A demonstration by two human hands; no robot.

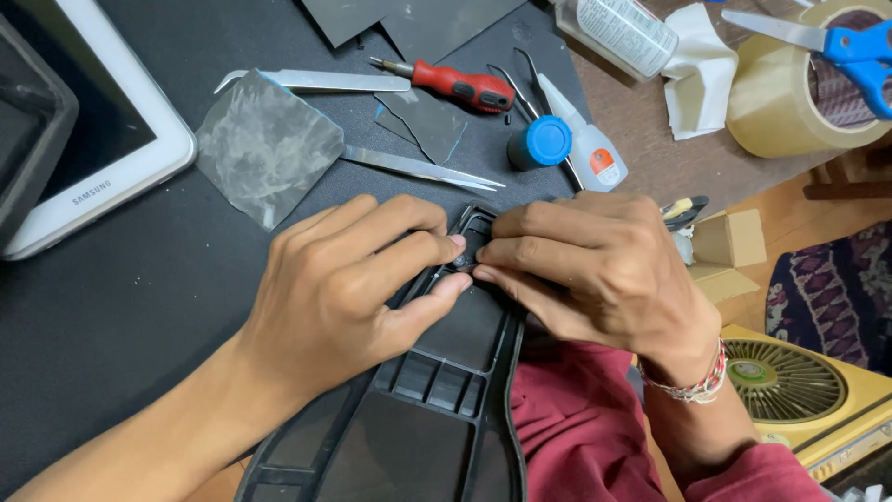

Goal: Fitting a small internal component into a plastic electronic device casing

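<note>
A long black plastic casing with ribbed compartments lies from the table's front edge toward the middle. My left hand grips its upper part, thumb and fingers pressing on it. My right hand meets the left at the casing's top end, fingertips pinching a small dark part there. What exactly sits between the fingertips is too small to tell. A beaded bracelet circles my right wrist.
On the black mat: a white tablet, a grey film sheet, tweezers, a metal blade, a red screwdriver, a glue bottle with a blue cap. Tape roll, blue scissors, tissue at right. A yellow fan stands below.
</note>
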